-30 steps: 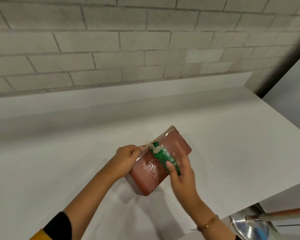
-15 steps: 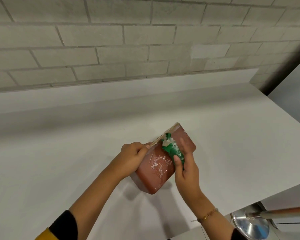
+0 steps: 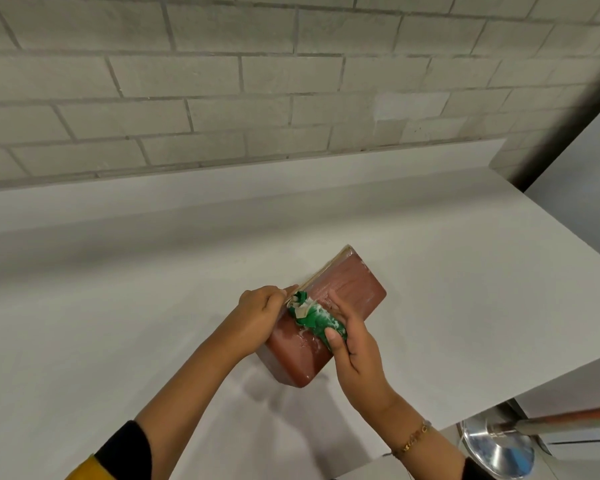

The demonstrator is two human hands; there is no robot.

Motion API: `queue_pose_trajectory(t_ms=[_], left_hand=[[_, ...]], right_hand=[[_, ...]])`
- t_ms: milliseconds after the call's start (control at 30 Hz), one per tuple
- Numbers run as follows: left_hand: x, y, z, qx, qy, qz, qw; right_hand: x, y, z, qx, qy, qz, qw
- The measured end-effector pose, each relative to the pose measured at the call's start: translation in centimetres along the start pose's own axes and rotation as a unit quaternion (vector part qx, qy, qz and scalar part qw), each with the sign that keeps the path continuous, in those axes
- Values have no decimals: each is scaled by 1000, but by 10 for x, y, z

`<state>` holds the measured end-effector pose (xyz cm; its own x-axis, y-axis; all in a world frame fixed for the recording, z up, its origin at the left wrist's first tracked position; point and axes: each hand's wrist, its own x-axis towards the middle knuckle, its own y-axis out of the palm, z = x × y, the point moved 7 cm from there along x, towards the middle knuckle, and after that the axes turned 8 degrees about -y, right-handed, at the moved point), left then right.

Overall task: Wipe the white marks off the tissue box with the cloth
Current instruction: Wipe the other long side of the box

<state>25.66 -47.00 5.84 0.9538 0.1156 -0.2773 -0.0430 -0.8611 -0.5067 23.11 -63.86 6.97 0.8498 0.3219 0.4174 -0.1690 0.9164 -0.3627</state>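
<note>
Nearest, a shiny metal disc (image 3: 496, 448) on a rod sits below the counter edge, out of the way. The right hand (image 3: 357, 344) has its fingers curled round the green cloth (image 3: 317, 318) and presses it onto the brown tissue box (image 3: 347, 289), where white smears show. The left hand (image 3: 260, 313) grips the box's left edge, bracing it against the rubbing. The box is tilted on the white counter (image 3: 118, 306), probably propped on its near end. Nothing blocks the stroke. A brick wall (image 3: 222, 81) stands behind.

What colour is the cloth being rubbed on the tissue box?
Green, smeared with white, seen in the head view: cloth on the reddish-brown tissue box.
</note>
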Motion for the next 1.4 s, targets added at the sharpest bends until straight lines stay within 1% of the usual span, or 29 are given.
queue_pose_trajectory(t_ms=[233, 367, 567, 633, 800, 1000, 1067, 1133, 1167, 1267, 1333, 1400], left_hand=[[0, 1, 2, -6, -6, 1, 1000], [2, -1, 4, -16, -20, 9, 1000], [4, -1, 4, -12, -30, 19, 999], [7, -3, 3, -9, -31, 25, 999], [9, -1, 4, -9, -27, 29, 999], [7, -1, 5, 0, -29, 19, 999], [6, -2, 5, 4, -31, 13, 999], [6, -2, 7, 10, -35, 6, 999], [6, -2, 8, 12, -34, 3, 999], [5, -1, 6, 12, -21, -1, 1000], [5, -2, 4, 12, -16, -7, 1000], [5, -2, 3, 13, -11, -11, 1000]], right_hand=[[1, 0, 0, 33, 14, 20, 999], [-4, 7, 6, 57, 1, 58, 997], [-3, 5, 6, 86, 18, 127, 988], [-4, 5, 9, 74, 13, 157, 985], [-7, -2, 14, 49, 4, 198, 979], [-18, -20, 11, 68, 51, 232, 969], [-16, -31, 8, 103, 75, 200, 971], [-10, -48, 3, 172, 107, 113, 973], [-8, -56, 0, 215, 125, 66, 966], [-7, -68, -17, 319, 198, -41, 926], [-10, -71, -30, 346, 246, -101, 900], [-13, -72, -41, 356, 279, -143, 880]])
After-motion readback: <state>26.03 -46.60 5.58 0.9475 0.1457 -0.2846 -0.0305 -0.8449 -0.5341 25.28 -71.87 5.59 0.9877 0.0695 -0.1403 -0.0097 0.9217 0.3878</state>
